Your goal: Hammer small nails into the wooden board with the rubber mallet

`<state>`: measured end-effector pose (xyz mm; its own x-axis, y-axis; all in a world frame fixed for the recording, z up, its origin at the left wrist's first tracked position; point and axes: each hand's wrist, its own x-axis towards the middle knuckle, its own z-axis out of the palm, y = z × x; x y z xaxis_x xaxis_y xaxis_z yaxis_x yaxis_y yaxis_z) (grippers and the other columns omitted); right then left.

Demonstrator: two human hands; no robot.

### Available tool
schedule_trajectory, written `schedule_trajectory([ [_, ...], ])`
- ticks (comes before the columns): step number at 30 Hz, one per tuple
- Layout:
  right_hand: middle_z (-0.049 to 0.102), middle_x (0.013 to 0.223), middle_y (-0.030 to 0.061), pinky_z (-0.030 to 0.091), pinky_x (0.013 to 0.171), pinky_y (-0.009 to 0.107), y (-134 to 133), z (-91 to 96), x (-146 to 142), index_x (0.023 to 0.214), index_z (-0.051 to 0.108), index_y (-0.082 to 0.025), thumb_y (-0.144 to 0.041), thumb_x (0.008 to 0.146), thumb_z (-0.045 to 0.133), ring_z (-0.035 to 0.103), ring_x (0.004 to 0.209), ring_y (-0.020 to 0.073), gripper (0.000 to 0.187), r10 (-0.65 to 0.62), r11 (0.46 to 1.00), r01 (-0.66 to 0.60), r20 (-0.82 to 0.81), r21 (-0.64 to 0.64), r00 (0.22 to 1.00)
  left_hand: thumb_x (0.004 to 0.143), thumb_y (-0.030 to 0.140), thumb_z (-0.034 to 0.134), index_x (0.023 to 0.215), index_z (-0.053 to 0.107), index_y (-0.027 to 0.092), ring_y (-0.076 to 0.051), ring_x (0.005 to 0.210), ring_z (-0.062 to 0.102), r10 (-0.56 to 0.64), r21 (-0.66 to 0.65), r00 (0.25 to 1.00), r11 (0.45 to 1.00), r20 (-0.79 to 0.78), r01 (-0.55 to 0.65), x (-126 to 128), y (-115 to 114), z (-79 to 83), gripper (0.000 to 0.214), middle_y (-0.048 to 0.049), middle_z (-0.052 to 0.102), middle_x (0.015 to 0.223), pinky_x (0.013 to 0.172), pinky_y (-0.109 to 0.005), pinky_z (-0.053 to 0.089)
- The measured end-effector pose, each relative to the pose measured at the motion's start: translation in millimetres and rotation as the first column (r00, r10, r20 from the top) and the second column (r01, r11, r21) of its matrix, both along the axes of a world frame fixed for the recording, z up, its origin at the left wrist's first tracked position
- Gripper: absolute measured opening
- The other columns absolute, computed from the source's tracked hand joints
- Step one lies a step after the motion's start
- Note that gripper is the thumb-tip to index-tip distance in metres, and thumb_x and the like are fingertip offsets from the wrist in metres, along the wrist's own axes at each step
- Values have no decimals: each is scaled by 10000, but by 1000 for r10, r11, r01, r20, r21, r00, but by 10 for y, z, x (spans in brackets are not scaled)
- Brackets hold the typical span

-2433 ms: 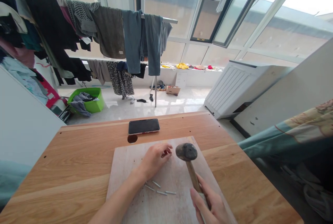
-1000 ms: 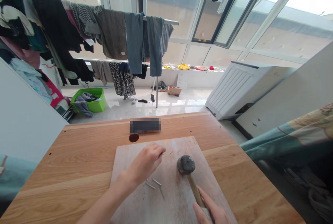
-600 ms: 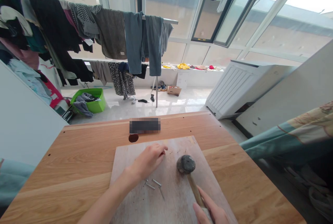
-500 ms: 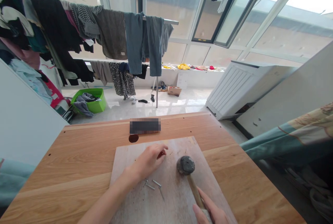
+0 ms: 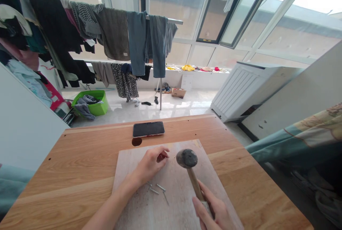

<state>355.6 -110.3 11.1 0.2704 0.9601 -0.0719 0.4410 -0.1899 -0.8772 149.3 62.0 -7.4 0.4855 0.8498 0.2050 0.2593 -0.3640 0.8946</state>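
My right hand (image 5: 212, 207) is wrapped round the wooden handle of a mallet (image 5: 187, 158) with a dark, rounded head. The mallet's head is over the upper right part of a pale, worn board (image 5: 139, 215). My left hand (image 5: 152, 162) rests on the board to the left of the mallet head. Its fingers are curled, and whatever may be in them is hidden. Below that hand, several loose metal nails (image 5: 161, 187) lie on the board. Small dark holes dot the board's lower left.
The board lies on a wooden table (image 5: 80, 158). A phone (image 5: 149, 129) lies beyond it beside a round hole (image 5: 137, 141). Past the table are a drying rack with clothes (image 5: 116, 32), a green basin (image 5: 98, 107) and a white cabinet (image 5: 232, 91). A curtain (image 5: 301, 137) hangs at the right.
My right hand has lifted the mallet, its head shifting up and slightly left. My left hand has moved slightly left and stays curled on the board.
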Motion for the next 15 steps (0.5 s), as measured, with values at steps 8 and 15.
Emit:
schedule_trajectory([
  [8, 623, 535, -7, 521, 424, 226, 186, -16, -329, 1355, 716, -131, -718, 928, 546, 570, 395, 149, 746, 28, 1000, -29, -60, -10, 998, 820, 66, 603, 1168, 711, 189, -167, 804, 715, -21, -26, 999, 999, 38, 22, -2, 12, 33, 384, -12, 787, 910, 771, -265, 547],
  [15, 524, 426, -52, 461, 359, 218, 152, -95, -382, 1379, 706, -156, -745, 930, 522, 496, 330, 144, 763, 28, 997, -32, -47, -77, 999, 783, 14, 573, 1182, 699, 193, -163, 813, 703, -41, -37, 998, 998, 38, 43, 1, 25, -46, 456, 6, 778, 926, 751, -246, 530],
])
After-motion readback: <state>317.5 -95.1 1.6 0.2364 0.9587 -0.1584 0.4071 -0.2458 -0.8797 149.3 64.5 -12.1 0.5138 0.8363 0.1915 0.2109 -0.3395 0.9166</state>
